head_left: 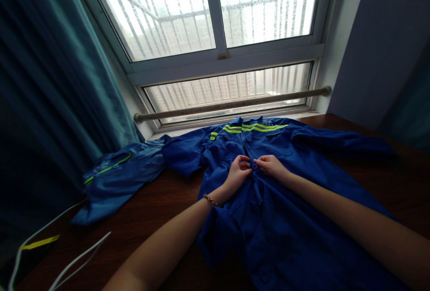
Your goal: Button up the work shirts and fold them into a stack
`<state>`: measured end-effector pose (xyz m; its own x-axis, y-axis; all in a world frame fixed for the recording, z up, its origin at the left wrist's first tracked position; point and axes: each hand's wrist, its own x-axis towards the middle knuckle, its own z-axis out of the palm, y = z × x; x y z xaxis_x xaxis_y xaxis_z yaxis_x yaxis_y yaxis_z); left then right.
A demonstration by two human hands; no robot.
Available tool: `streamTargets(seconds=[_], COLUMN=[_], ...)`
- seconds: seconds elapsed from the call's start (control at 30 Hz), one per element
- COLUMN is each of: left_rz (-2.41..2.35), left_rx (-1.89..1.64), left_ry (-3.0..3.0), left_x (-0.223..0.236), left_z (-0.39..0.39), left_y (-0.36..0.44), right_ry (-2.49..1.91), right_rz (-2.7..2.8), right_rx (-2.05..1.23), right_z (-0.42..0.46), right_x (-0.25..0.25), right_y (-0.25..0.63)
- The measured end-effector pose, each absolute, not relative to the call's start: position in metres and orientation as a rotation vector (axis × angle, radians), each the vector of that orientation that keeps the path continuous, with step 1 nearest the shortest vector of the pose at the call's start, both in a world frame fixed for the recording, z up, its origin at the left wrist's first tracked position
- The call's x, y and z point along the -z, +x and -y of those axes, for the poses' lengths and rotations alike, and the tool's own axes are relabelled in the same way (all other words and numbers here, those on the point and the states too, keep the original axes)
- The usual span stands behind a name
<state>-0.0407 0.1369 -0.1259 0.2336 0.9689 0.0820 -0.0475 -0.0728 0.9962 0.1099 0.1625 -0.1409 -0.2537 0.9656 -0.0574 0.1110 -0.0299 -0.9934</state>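
A blue work shirt with yellow-green reflective stripes across the chest lies spread front-up on a dark wooden table. My left hand and my right hand meet at the shirt's front placket, a little below the chest pockets. Both have their fingers pinched on the fabric edges around a button. A beaded bracelet sits on my left wrist.
A second blue garment with a yellow-green stripe lies at the table's left. White cables and a yellow strip are at the near left corner. A teal curtain hangs left; a window with a rail runs behind.
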Motion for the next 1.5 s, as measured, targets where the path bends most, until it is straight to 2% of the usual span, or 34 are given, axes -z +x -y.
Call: streamTargets(seconds=[0.3,0.5,0.63,0.83,1.0,1.3,1.37,1.5], left_rz=[-0.922,-1.017,-1.044,-1.127,-1.137,-1.082,-1.069,-1.070], left_rx=[-1.093,-1.079,-1.074,-1.036,-1.013,-1.039,-1.043,-1.036], left_ry=[1.296,1.644,1.827,1.953,1.995,2.050,2.065,2.132], left_x=[0.135,0.148,0.148,0.138,0.140,0.150,0.148,0.145], left_z=[-0.147,-0.173,-0.199,-0.244,-0.244,-0.218,-0.215,-0.205], left_y=[-0.040,-0.049,-0.057,-0.060,-0.062,-0.076,-0.075,-0.073], right_ry=[-1.393,-1.529,-1.551,-1.610,-1.542,-1.321,-1.345,-1.403], right_rz=[1.529,1.919,2.052,1.953,1.878,1.719,1.778,1.948], right_rx=[-1.192,-0.773,-0.622,-0.623,-0.755,-1.273,-1.187,-0.714], right_z=[-0.158,-0.148,-0.160,-0.186,-0.181,-0.165,-0.159,-0.144], right_x=[0.130,0.118,0.115,0.116,0.124,0.112,0.107,0.093], right_y=[0.109,0.109,0.109,0.096,0.096,0.099,0.095,0.090])
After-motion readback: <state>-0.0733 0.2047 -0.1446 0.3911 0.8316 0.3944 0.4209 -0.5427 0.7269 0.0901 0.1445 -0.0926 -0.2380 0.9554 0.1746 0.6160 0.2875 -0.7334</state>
